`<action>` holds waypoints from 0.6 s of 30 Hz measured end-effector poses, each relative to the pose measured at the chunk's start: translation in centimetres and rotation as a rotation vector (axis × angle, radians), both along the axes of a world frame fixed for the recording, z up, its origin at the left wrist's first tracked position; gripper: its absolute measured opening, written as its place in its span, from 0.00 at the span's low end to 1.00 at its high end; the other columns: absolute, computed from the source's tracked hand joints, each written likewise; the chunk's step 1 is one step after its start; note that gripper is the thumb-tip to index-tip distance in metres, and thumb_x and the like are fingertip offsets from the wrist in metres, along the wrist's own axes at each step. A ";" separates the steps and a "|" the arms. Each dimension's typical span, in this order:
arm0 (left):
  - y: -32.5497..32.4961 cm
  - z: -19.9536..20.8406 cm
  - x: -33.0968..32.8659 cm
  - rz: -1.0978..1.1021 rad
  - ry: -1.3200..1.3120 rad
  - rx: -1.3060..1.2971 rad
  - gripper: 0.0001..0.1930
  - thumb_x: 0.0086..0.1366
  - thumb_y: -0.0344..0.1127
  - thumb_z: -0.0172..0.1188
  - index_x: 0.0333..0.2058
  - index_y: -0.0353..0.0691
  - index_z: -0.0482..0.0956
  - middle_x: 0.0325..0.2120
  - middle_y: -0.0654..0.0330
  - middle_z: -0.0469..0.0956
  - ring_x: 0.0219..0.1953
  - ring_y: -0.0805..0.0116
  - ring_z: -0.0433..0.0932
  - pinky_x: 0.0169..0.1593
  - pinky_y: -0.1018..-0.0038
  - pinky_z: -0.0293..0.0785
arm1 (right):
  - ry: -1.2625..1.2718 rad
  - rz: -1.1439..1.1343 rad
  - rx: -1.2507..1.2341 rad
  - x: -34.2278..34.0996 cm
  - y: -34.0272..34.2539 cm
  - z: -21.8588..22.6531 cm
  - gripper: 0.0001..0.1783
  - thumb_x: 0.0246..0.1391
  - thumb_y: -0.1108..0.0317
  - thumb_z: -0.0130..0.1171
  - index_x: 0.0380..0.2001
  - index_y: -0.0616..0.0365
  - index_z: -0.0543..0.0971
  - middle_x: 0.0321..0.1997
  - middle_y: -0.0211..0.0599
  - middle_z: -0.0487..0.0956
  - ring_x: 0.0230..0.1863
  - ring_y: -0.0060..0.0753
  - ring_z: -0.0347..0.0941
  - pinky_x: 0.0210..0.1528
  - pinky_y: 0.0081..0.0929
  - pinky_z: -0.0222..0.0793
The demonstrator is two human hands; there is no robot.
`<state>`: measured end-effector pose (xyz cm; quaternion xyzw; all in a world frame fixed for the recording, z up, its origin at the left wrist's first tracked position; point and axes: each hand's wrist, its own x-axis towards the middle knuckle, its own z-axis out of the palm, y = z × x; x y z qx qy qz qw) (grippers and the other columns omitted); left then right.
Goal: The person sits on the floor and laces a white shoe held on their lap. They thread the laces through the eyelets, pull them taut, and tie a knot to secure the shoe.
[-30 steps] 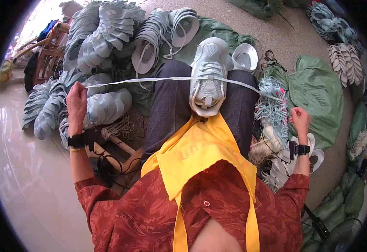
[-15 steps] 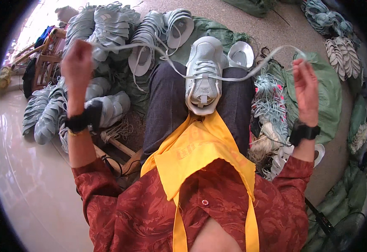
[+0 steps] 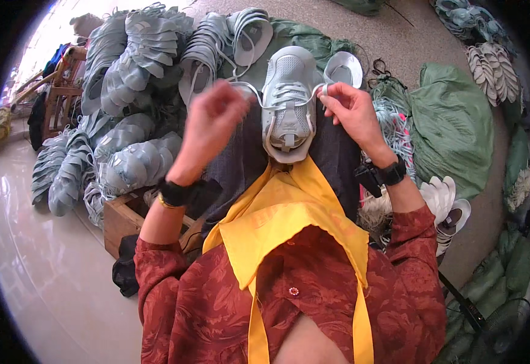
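A pale grey shoe upper (image 3: 289,85) rests across my thighs, toe pointing away from me. Its white shoelace (image 3: 282,107) crosses the throat, with one end running out to each side. Just right of the upper, my right hand (image 3: 351,112) pinches the lace between thumb and fingertips. On the other side my left hand (image 3: 216,118) is raised with curled fingers, somewhat smeared by motion, and the lace's left part runs into them. A yellow apron (image 3: 283,224) covers my lap below the heel opening.
Nested stacks of grey shoe uppers (image 3: 140,60) are heaped at the left, above a wooden box (image 3: 119,221). Green sacks (image 3: 453,121) lie at the right beside a bundle of pale blue laces (image 3: 392,121). White pieces (image 3: 492,73) are stacked at the far right.
Both hands have come inward from far out at the sides to close beside the upper. The lace, earlier stretched wide, now hangs in short loops. The upper stays on my lap.
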<state>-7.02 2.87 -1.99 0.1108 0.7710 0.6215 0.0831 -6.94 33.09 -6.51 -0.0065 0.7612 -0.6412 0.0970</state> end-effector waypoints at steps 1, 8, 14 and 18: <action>0.1 1.9 -0.7 0.141 0.003 0.053 0.03 0.71 0.28 0.61 0.38 0.36 0.82 0.30 0.68 0.79 0.32 0.81 0.73 0.37 0.80 0.70 | 0.028 -0.015 0.006 -0.1 0.1 -0.2 0.08 0.63 0.69 0.65 0.40 0.62 0.83 0.31 0.25 0.82 0.28 0.12 0.77 0.26 0.15 0.69; -5.4 0.1 -1.3 0.172 -0.446 0.134 0.07 0.73 0.34 0.59 0.36 0.38 0.79 0.27 0.68 0.78 0.29 0.81 0.74 0.36 0.82 0.71 | -0.035 -0.095 -0.204 1.3 -0.1 -0.4 0.06 0.61 0.76 0.65 0.40 0.66 0.83 0.39 0.33 0.85 0.38 0.20 0.82 0.44 0.23 0.83; -2.0 -0.5 2.0 -0.032 -0.510 0.180 0.05 0.73 0.33 0.61 0.37 0.39 0.78 0.31 0.65 0.81 0.32 0.80 0.79 0.39 0.81 0.76 | -0.004 -0.086 -0.128 1.5 -0.9 -0.6 0.03 0.60 0.79 0.64 0.38 0.65 0.82 0.39 0.33 0.86 0.40 0.23 0.83 0.46 0.24 0.82; -1.0 -1.5 2.0 -0.040 -0.420 0.233 0.05 0.71 0.31 0.63 0.36 0.37 0.78 0.33 0.62 0.83 0.36 0.77 0.82 0.42 0.79 0.79 | 0.039 -0.129 -0.067 1.6 -1.3 -1.0 0.03 0.58 0.79 0.64 0.36 0.64 0.82 0.36 0.32 0.86 0.38 0.21 0.84 0.45 0.22 0.81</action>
